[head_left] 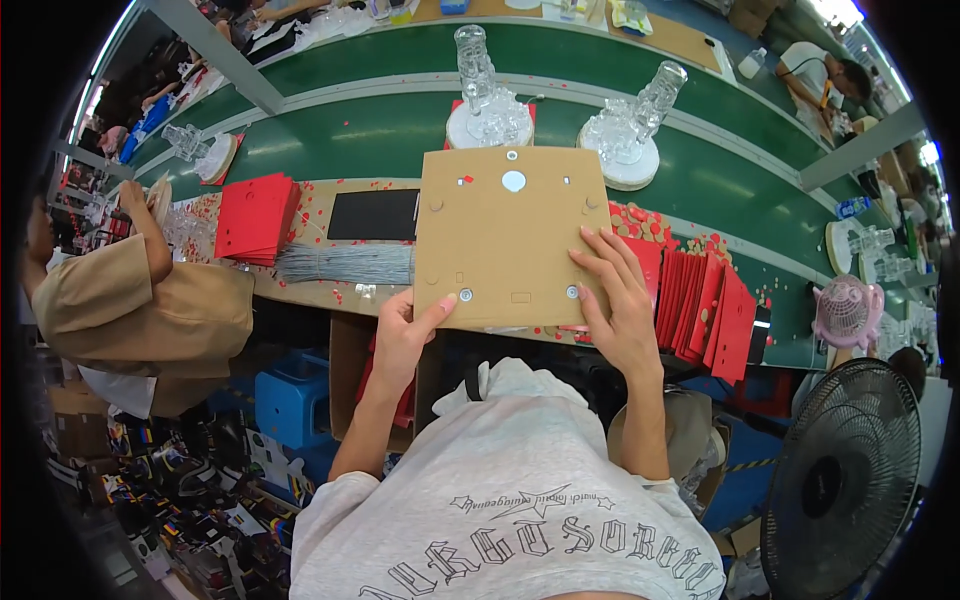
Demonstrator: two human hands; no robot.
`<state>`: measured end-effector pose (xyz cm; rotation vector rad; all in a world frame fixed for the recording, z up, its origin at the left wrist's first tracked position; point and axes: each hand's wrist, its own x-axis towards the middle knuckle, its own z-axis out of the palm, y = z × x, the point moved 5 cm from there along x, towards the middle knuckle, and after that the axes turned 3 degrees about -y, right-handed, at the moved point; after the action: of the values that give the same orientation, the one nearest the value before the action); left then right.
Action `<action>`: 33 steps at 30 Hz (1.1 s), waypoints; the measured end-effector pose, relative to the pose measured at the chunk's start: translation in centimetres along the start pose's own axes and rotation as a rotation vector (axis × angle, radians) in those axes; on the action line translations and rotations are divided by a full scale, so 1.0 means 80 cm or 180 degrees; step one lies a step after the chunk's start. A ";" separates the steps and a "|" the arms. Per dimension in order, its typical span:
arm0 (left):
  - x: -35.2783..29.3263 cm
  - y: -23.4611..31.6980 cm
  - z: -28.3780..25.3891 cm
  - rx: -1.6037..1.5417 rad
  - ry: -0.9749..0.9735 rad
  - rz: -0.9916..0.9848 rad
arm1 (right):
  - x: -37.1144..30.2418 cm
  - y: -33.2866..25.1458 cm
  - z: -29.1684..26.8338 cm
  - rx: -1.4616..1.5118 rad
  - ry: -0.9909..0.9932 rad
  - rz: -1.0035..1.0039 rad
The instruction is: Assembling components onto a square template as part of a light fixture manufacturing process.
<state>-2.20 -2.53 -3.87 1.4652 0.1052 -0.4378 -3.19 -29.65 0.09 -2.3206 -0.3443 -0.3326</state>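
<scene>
A flat brown cardboard panel (510, 235) is held up in front of my chest, above the workbench's front edge. It has a round hole near its top, small slots and several metal-ringed holes. My left hand (408, 328) grips its lower left corner, thumb on the face near a ringed hole and the other fingers mostly behind. At the lower right edge, my right hand (620, 305) has its fingers bent over the face, with the thumb beside another ringed hole. Just left of the panel lie a bundle of thin grey wires (340, 264) and a black rectangular sheet (372, 215).
Red card stacks (255, 215) lie left, with more red cards (690, 305) at right. Clear plastic pieces on white round bases (490, 120) stand on the green conveyor (380, 140). A black fan (840, 490) is at right; a person in brown (150, 310) works at left.
</scene>
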 end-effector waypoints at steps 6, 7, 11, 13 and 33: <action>0.002 0.009 0.003 -0.0072 0.0267 0.0515 | -0.007 0.002 0.004 0.0037 0.0098 0.0082; 0.006 -0.004 -0.007 0.0089 0.0026 0.0183 | -0.007 0.004 0.004 0.0032 0.0111 0.0105; 0.012 -0.011 -0.012 0.0225 -0.0253 -0.0421 | 0.001 0.004 0.003 0.0034 0.0169 0.0109; 0.008 0.011 0.001 0.0741 0.0380 0.0402 | 0.001 0.006 0.003 0.0013 0.0145 0.0088; 0.016 0.070 0.055 0.3615 -0.0084 0.1912 | 0.011 0.025 -0.016 0.0516 -0.0319 0.0381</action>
<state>0.09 -6.90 1.47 2.4732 -0.7002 0.0261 -1.88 -31.81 -0.03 -2.1911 -0.2694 -0.1249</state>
